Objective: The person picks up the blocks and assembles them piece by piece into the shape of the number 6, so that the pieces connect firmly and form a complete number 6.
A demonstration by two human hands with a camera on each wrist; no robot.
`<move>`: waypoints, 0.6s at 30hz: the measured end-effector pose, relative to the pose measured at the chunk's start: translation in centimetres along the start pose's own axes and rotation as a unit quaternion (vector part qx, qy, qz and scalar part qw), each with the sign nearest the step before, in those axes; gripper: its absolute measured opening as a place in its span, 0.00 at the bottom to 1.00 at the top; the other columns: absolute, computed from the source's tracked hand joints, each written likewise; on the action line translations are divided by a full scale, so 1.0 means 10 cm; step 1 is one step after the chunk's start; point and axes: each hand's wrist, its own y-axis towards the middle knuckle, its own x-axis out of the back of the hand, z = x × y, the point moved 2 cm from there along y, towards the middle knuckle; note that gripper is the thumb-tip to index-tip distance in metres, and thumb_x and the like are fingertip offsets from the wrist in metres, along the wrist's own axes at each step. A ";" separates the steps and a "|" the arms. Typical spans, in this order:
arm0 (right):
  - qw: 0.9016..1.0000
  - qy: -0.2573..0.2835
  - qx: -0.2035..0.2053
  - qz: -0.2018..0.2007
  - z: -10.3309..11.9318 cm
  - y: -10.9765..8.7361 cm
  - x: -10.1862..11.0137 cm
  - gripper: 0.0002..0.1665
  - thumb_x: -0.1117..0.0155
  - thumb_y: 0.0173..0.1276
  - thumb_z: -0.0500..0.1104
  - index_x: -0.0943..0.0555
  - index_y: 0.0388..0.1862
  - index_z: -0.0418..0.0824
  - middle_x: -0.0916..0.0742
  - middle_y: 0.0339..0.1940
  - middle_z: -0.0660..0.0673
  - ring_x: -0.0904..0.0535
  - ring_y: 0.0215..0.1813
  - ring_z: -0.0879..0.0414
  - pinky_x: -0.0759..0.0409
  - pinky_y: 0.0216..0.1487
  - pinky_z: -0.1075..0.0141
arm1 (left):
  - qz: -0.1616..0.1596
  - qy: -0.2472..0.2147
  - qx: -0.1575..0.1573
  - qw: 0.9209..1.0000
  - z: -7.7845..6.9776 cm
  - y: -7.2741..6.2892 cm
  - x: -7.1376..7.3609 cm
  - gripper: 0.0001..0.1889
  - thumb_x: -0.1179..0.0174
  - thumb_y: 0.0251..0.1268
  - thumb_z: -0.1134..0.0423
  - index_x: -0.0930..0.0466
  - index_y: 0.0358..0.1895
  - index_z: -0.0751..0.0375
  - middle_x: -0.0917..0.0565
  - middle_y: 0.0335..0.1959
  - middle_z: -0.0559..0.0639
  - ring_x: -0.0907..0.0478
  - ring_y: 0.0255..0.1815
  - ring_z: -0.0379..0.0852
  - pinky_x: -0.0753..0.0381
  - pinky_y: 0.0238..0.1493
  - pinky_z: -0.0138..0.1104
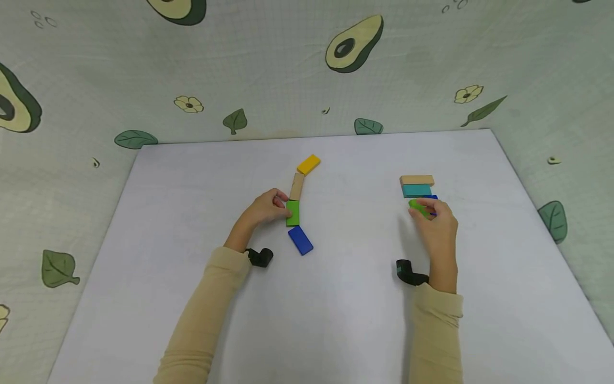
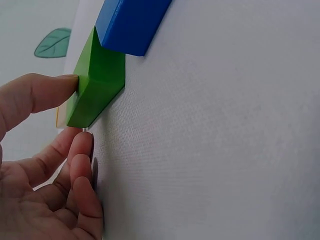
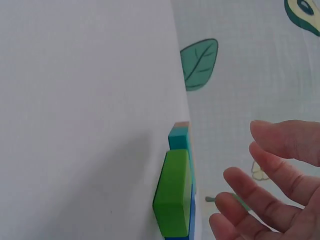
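My left hand [image 1: 266,207] has its thumb against the left green block [image 1: 293,217] in a bent row — yellow block [image 1: 308,164] and wooden block [image 1: 297,186] beyond, blue block [image 1: 300,240] nearer. Whether my fingers pinch it, I cannot tell; a stray push could skew its neighbours. At right, my right hand [image 1: 438,221] hovers, fingers apart, above the other green block [image 3: 172,195] — a clumsy grab could jostle the nearby teal block [image 1: 417,191].

On the bench [image 1: 336,314], four blocks [image 1: 296,186] run front to back between the left hand [image 1: 266,207] and, farther right, a cluster [image 1: 416,191] by the right hand [image 1: 438,221].
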 end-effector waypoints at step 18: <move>0.990 0.003 -0.142 -0.018 -0.42 0.16 0.13 0.30 0.46 0.68 0.48 0.35 0.69 0.44 0.31 0.66 0.41 0.37 0.65 0.49 0.34 0.63 0.57 | 0.000 -0.003 -0.008 1.000 0.01 -0.01 -0.01 0.22 0.35 0.53 0.62 0.29 0.51 0.62 0.30 0.35 0.50 0.34 0.37 0.45 0.36 0.38 0.32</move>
